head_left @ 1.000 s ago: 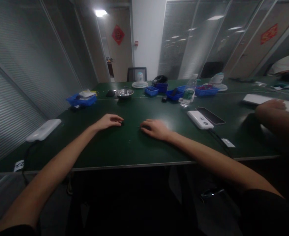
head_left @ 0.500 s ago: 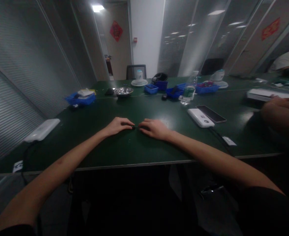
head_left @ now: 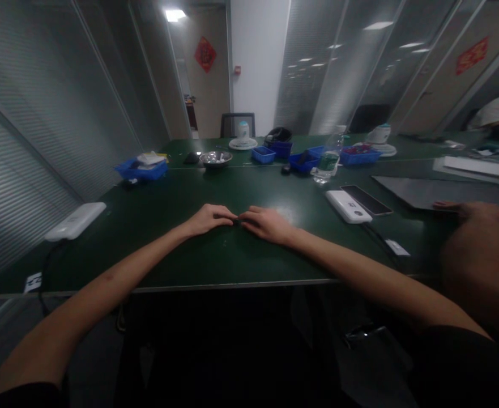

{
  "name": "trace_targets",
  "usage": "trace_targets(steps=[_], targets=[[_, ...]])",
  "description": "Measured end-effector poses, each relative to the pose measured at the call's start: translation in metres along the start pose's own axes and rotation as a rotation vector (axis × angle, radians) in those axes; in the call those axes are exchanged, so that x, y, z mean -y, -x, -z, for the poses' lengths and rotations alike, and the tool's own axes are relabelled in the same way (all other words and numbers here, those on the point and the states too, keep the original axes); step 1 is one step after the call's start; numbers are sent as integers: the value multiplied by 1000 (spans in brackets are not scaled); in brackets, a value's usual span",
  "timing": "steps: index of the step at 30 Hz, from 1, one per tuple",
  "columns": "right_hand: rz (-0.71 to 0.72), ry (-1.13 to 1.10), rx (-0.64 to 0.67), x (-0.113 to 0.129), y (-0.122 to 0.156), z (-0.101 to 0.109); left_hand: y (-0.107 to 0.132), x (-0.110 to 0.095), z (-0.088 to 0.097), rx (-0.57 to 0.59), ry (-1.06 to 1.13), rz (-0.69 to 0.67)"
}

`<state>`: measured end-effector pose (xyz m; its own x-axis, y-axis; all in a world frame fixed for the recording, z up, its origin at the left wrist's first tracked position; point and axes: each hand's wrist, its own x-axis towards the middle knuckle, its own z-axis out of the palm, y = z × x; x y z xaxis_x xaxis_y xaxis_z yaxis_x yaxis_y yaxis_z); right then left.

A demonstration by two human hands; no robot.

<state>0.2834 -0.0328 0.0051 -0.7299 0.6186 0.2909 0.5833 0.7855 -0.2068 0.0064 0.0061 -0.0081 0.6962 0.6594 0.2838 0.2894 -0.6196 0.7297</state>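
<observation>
In the middle of the dark green table, my left hand and my right hand meet fingertip to fingertip. Between them shows a tiny dark piece, too small to name. The thumb and fingers of my left hand pinch it from the left. My right hand rests low on the tabletop, its fingers bent and closed at the piece's right side. Most of what the fingertips hold is hidden.
To the right lie a white power bank with a cable and a phone; a water bottle stands behind. Another person's hand touches a grey flat panel. Farther back are a metal bowl and blue trays.
My hands have drawn slightly closer, narrowing the gap around the dark piece. At right, the other person's arm has shifted nearer and a grey panel now lies flat under that hand.
</observation>
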Motion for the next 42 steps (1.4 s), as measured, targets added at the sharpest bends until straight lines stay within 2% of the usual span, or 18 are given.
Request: trace_targets(steps=[6,11,15,17,20,26,30,33,38,42], targets=[[-64,-9,-15,4,-1,3,1,0,3,30,-43,22],[-113,35,17,5,-2,5,2,4,4,-13,-136,1],[-179,46,7,1,-1,7,3,9,14,-4,-187,36],[-201,39,3,-1,0,8,5,16,27,-30,-246,80],[-208,33,5,-2,1,10,16,32,59,-123,-388,214],[-190,30,13,0,2,11,65,70,133,-321,-668,537],[-189,23,11,0,2,13,90,85,160,-458,-692,702],[-186,28,13,0,2,12,95,84,164,-514,-659,750],[-170,39,19,-1,1,11,92,76,158,-574,-647,740],[-173,42,32,1,1,13,94,81,159,-610,-630,747]])
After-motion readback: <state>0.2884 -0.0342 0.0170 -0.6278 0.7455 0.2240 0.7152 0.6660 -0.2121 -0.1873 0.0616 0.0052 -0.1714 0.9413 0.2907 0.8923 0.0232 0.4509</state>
